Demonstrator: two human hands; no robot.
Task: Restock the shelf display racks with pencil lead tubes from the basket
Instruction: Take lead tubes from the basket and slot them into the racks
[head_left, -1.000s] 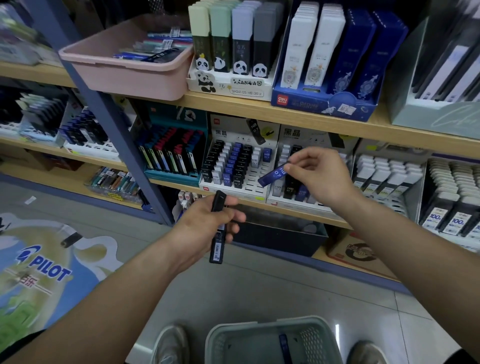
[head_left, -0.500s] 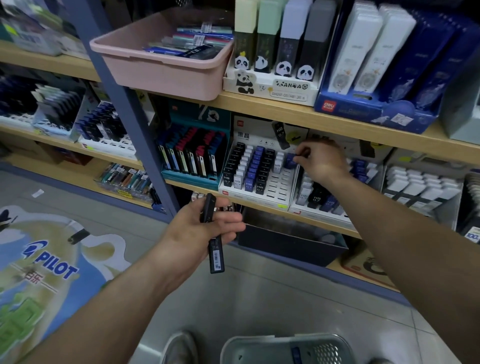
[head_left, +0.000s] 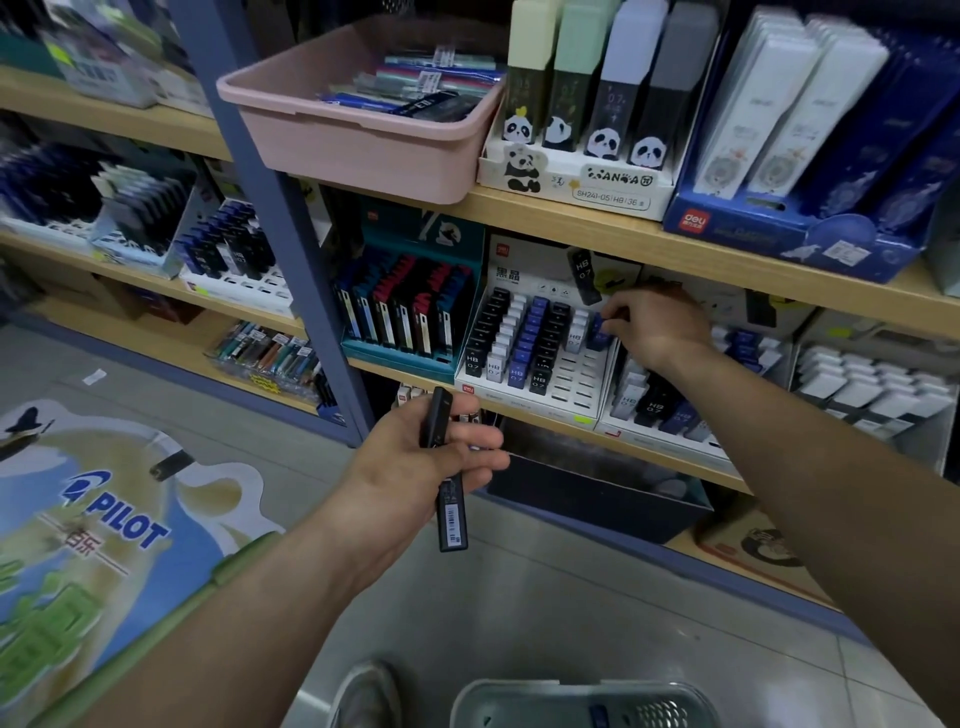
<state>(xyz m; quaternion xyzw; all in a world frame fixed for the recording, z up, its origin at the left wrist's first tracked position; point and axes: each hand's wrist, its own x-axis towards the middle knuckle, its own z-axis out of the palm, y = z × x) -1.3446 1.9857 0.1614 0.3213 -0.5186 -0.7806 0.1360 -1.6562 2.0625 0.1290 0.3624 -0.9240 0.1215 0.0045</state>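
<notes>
Grey floor tiles run under the shelving, with a big Pilot floor sticker (head_left: 104, 519) spread across the left. Past the blue upright post (head_left: 280, 218), a pink tub (head_left: 363, 130) of loose pens sits on the upper wooden shelf, and below it a teal rack (head_left: 405, 317) holds dark refill packs.

In front of that, the person's left hand (head_left: 410, 467) hangs out over the floor. Its fingers are curled round black lead tubes (head_left: 452, 514), two by the look of it: one pokes up past the thumb, the other hangs well below the fingers. The grip looks light, so I judge that the lower tube could slip and drop to the tiles, missing the basket (head_left: 571, 696) at the person's feet, which is off to the right of it.

On the lower shelf stands the white rack (head_left: 561, 395), with its left columns full and many slots on its right side bare. At its back row, the right hand (head_left: 660, 322) pinches a blue lead tube (head_left: 597, 332) between thumb and fingertips and holds it at a slot just beside a white tube. I cannot tell whether the blue tube is seated.

If it goes in tilted, it may catch the slot edge or nudge the neighbouring tubes over. The shelf above hangs close over the knuckles, leaving little room to correct. To the right, a second white rack (head_left: 670, 421) holds mixed tubes, so a column could also end up with the wrong colour.
</notes>
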